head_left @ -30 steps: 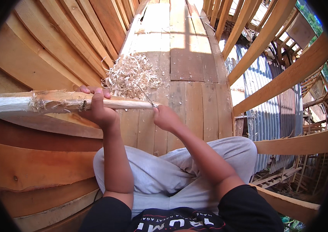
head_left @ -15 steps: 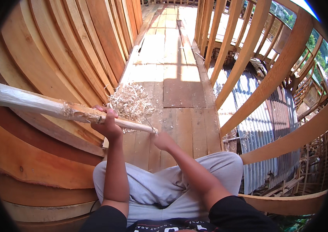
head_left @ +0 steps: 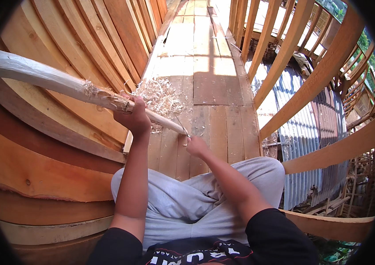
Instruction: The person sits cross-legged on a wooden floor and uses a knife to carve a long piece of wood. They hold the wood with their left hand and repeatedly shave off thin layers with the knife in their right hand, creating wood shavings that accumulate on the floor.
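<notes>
A long pale wooden pole, peeled and rough in its middle, slants down from the upper left toward me. My left hand is closed around it, below the ragged, shaggy patch. At the pole's thin lower end is my right hand, its fingers curled closed. A thin, narrow blade, looking like a knife's, sticks out of that fist and lies against the pole's tip. The fingers hide its handle. A heap of curled wood shavings lies on the floor just beyond my left hand.
I sit cross-legged in grey trousers on a plank floor. Stacked boards form a wall close on my left. A wooden railing runs along the right, with corrugated metal sheets below it. Loose shavings dot the floor.
The whole view has shifted, so the scene sits higher and slightly to the right. My left hand and the pole have moved a little forward; the blade remains at the pole's tip.
</notes>
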The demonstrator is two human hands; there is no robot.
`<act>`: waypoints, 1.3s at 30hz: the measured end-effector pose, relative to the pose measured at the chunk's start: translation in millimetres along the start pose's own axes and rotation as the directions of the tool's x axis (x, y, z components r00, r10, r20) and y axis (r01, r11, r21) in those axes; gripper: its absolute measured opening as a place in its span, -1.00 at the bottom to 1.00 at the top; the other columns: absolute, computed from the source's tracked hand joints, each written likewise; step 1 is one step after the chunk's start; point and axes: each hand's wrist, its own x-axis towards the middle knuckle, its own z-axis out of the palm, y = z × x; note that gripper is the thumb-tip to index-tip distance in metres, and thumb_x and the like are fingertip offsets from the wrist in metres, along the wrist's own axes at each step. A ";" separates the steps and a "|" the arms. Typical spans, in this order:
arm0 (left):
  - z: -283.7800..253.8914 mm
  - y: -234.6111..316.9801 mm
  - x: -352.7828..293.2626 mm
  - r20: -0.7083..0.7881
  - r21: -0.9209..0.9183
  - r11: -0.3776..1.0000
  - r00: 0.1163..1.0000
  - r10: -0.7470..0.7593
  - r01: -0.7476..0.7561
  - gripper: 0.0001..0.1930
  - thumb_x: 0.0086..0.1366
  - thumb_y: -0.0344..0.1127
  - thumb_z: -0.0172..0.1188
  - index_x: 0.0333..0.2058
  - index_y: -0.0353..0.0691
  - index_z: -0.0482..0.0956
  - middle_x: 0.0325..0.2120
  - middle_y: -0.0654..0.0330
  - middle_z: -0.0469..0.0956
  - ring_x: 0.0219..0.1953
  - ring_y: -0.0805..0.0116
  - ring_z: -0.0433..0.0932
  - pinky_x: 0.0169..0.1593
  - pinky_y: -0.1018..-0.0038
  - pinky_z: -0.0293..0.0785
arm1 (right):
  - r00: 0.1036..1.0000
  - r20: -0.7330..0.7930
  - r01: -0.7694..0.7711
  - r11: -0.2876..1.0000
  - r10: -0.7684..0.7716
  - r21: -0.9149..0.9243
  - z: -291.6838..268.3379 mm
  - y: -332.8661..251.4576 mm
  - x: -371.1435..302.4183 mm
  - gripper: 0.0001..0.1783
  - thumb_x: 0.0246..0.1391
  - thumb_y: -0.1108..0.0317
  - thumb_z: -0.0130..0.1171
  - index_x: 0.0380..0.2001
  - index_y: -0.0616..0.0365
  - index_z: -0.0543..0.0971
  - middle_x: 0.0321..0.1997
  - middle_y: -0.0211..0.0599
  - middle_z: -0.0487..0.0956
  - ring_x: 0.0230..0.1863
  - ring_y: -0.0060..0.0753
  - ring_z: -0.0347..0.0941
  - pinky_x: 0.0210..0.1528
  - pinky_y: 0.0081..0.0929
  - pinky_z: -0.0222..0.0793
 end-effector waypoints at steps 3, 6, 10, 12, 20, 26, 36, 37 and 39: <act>1.4 7.1 -4.1 0.040 0.012 1.000 0.999 0.004 -0.004 -0.71 0.05 -0.63 0.06 -0.25 -0.23 0.28 -0.52 0.23 0.34 -0.55 0.49 0.39 -0.41 0.51 0.42 | 0.999 0.028 -0.032 0.994 0.029 0.107 -4.3 -29.4 2.0 -0.54 0.30 0.13 -0.14 -0.36 0.38 0.52 -0.31 0.29 0.55 -0.23 0.29 0.50 -0.15 0.00 0.38; -15.7 3.4 -1.6 -0.023 -0.029 0.998 0.998 0.059 -0.060 -0.72 0.03 -0.65 0.10 -0.29 -0.28 0.28 -0.54 0.25 0.36 -0.52 0.52 0.39 -0.41 0.55 0.45 | 0.988 0.015 0.147 0.978 -0.151 0.148 -43.0 -105.1 -31.5 -0.54 0.29 0.15 -0.14 -0.29 0.41 0.53 -0.28 0.29 0.56 -0.21 0.28 0.51 -0.13 0.00 0.39; -27.4 6.6 -0.7 -0.073 -0.099 0.995 0.997 -0.014 0.007 -0.73 0.05 -0.61 0.08 -0.28 -0.23 0.27 -0.56 0.25 0.33 -0.55 0.48 0.35 -0.41 0.52 0.41 | 0.995 0.097 -0.002 1.000 0.000 0.021 -29.4 -74.2 -19.0 -0.55 0.29 0.19 -0.15 -0.22 0.43 0.54 -0.20 0.29 0.57 -0.14 0.27 0.51 -0.06 -0.01 0.40; -34.0 2.9 4.8 -0.018 -0.190 0.981 0.999 -0.034 0.030 -0.74 0.07 -0.57 0.08 -0.27 -0.21 0.26 -0.55 0.23 0.32 -0.56 0.45 0.33 -0.40 0.50 0.37 | 0.977 0.140 -0.144 0.983 0.160 -0.116 0.4 6.7 3.9 -0.54 0.30 0.18 -0.17 -0.20 0.42 0.55 -0.17 0.29 0.57 -0.08 0.27 0.49 -0.01 -0.03 0.39; -52.2 6.3 9.8 -0.086 -0.133 0.990 0.994 -0.066 0.054 -0.73 0.04 -0.51 0.07 -0.27 -0.18 0.24 -0.53 0.25 0.30 -0.56 0.46 0.29 -0.41 0.49 0.37 | 0.984 0.082 0.153 0.984 -0.160 0.086 -27.2 -107.7 -19.8 -0.55 0.32 0.16 -0.15 -0.33 0.39 0.51 -0.34 0.28 0.55 -0.23 0.26 0.50 -0.15 0.03 0.35; -49.4 5.1 17.5 -0.209 -0.121 0.990 0.974 -0.090 0.066 -0.76 0.01 -0.51 0.06 -0.31 -0.18 0.26 -0.54 0.27 0.30 -0.57 0.46 0.31 -0.42 0.48 0.38 | 0.970 -0.006 0.239 0.955 -0.241 0.176 -10.4 -85.1 -3.5 -0.57 0.31 0.16 -0.14 -0.41 0.34 0.48 -0.49 0.21 0.52 -0.41 0.25 0.46 -0.29 0.00 0.32; -60.1 2.9 19.7 -0.152 -0.119 0.992 0.986 -0.069 0.051 -0.73 0.04 -0.48 0.08 -0.27 -0.15 0.24 -0.53 0.24 0.31 -0.58 0.43 0.32 -0.42 0.46 0.36 | 0.967 0.194 0.094 0.940 -0.164 0.326 -33.2 -88.3 -2.4 -0.43 0.31 0.03 -0.19 -0.41 0.34 0.59 -0.45 0.11 0.59 -0.29 0.13 0.55 -0.15 0.00 0.40; -58.7 2.5 19.3 -0.149 -0.132 0.990 0.986 -0.077 0.057 -0.73 0.04 -0.47 0.08 -0.27 -0.15 0.24 -0.53 0.24 0.31 -0.58 0.43 0.32 -0.42 0.46 0.36 | 0.980 0.191 -0.001 0.961 -0.054 0.278 -23.8 -76.3 2.4 -0.38 0.32 0.00 -0.24 -0.40 0.35 0.59 -0.43 0.12 0.59 -0.27 0.15 0.55 -0.13 0.01 0.39; -51.6 3.0 18.5 -0.137 -0.157 0.985 0.987 -0.089 0.067 -0.73 0.04 -0.46 0.09 -0.28 -0.14 0.24 -0.53 0.24 0.30 -0.59 0.43 0.32 -0.42 0.46 0.36 | 0.973 0.164 -0.194 0.963 0.164 0.187 -3.2 -51.7 13.1 -0.29 0.33 -0.06 -0.34 -0.37 0.38 0.60 -0.38 0.16 0.60 -0.24 0.18 0.55 -0.08 0.03 0.38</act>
